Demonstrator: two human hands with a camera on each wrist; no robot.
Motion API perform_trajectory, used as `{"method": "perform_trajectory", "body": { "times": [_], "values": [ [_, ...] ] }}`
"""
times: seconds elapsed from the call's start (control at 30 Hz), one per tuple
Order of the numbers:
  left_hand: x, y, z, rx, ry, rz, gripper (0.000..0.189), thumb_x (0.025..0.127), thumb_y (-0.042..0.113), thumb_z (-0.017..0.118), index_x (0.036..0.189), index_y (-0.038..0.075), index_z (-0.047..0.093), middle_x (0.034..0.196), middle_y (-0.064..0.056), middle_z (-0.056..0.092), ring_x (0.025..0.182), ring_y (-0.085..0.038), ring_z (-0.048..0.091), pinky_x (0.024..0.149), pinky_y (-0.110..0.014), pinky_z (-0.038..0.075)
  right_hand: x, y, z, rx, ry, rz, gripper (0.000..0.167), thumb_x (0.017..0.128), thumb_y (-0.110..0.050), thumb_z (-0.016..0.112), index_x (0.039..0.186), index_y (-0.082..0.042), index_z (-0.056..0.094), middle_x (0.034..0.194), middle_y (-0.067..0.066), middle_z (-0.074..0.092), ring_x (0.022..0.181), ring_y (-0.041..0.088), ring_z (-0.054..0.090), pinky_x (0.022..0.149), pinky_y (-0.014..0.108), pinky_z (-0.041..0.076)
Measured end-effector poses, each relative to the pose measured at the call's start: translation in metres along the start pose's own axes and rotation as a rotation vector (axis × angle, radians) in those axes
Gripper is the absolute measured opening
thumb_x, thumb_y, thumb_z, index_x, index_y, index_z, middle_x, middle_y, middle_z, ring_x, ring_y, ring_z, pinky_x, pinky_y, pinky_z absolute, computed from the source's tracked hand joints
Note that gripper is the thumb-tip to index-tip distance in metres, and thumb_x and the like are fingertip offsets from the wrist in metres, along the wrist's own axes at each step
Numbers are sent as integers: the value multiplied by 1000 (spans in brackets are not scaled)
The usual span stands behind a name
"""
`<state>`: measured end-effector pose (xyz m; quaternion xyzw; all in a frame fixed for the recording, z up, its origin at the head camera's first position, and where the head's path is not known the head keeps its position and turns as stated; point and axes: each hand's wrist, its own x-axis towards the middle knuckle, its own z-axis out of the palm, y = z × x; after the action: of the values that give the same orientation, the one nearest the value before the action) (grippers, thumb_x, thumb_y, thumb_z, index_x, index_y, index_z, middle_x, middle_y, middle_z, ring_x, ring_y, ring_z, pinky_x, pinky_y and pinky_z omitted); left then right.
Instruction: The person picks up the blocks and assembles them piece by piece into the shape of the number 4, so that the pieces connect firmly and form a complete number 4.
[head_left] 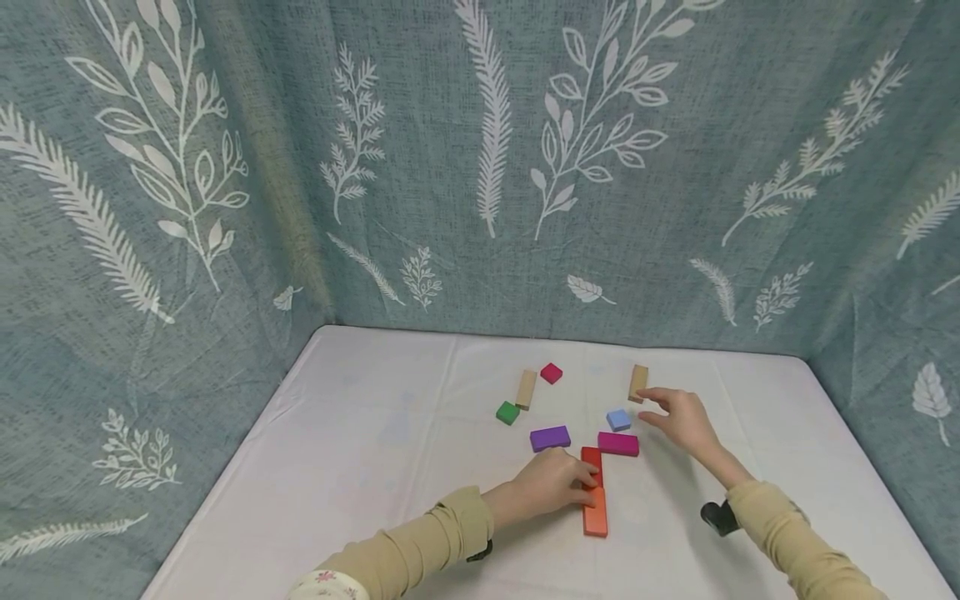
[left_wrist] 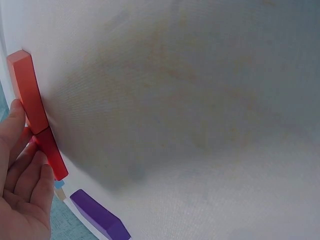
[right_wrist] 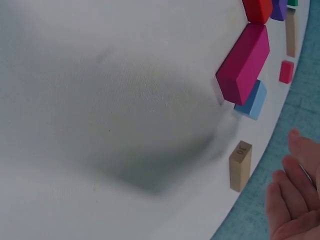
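Note:
My left hand [head_left: 551, 482] is over the place where a red block [left_wrist: 51, 155] and an orange block [head_left: 595, 520] meet end to end. Its thumb is against the orange block, and its curled fingers touch the red one. My right hand [head_left: 683, 418] hovers above the table with thumb and fingers apart and nothing between them. Near its fingertips are a plain wooden block [right_wrist: 240, 170] marked with a number and a light blue block [head_left: 618, 420]. A magenta block [right_wrist: 243, 65] lies beside the blue one, close to the red block's far end.
A purple block [head_left: 550, 438] lies left of the red one. Farther back are a green block [head_left: 507, 412], another wooden block [head_left: 527, 390] and a small crimson block [head_left: 551, 373]. A patterned curtain [head_left: 450, 167] hangs behind the white-covered table [head_left: 375, 467].

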<state>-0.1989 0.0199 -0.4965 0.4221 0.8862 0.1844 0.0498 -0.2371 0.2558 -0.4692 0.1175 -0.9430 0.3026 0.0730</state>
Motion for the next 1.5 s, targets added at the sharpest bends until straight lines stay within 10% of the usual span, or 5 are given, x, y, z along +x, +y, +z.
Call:
{"method": "perform_trajectory", "body": {
  "times": [0.93, 1.5],
  "values": [
    [-1, 1, 3, -29, -26, -4, 26, 82, 31, 73, 102, 17, 75, 112, 6, 71, 94, 0, 67, 81, -7, 47, 7, 26, 28, 75, -189, -20, 34, 79, 4, 68, 113, 9, 64, 113, 26, 65, 105, 40, 63, 88, 46, 53],
    [0, -2, 3, -24, -21, -19, 26, 81, 31, 73, 103, 18, 75, 112, 7, 71, 95, 0, 67, 83, -8, 47, 10, 22, 26, 61, -131, -42, 29, 80, 2, 69, 108, 9, 66, 109, 26, 67, 101, 40, 64, 85, 46, 54]
  ]
}}
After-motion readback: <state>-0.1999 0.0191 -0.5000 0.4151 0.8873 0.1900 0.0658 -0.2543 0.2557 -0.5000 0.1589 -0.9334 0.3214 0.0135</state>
